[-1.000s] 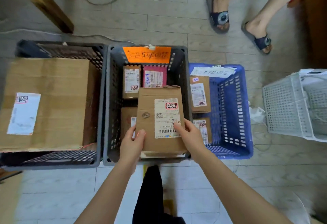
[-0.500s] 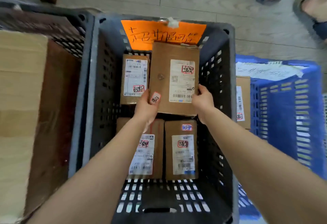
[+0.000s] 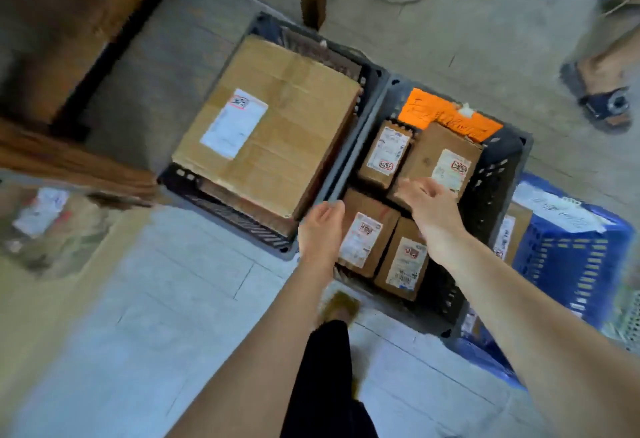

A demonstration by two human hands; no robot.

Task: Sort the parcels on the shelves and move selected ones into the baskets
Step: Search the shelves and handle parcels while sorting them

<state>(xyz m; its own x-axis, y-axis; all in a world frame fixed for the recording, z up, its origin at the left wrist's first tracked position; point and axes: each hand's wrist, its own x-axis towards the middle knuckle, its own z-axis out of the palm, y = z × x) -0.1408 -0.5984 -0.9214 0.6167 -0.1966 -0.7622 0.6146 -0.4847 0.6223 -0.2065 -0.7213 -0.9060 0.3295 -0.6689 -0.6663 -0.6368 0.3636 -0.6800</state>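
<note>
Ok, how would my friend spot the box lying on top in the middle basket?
Look at the dark grey plastic crate, the middle of three. At its far end hangs an orange paper sign. The brown cardboard parcel wanted is the widest of the four showing, and it alone covers the sign's lower edge.

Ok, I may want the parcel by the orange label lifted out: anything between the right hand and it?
Nothing visible. The right hand hovers open over the parcel in the grey basket; the left hand is at the basket's left rim.
</note>
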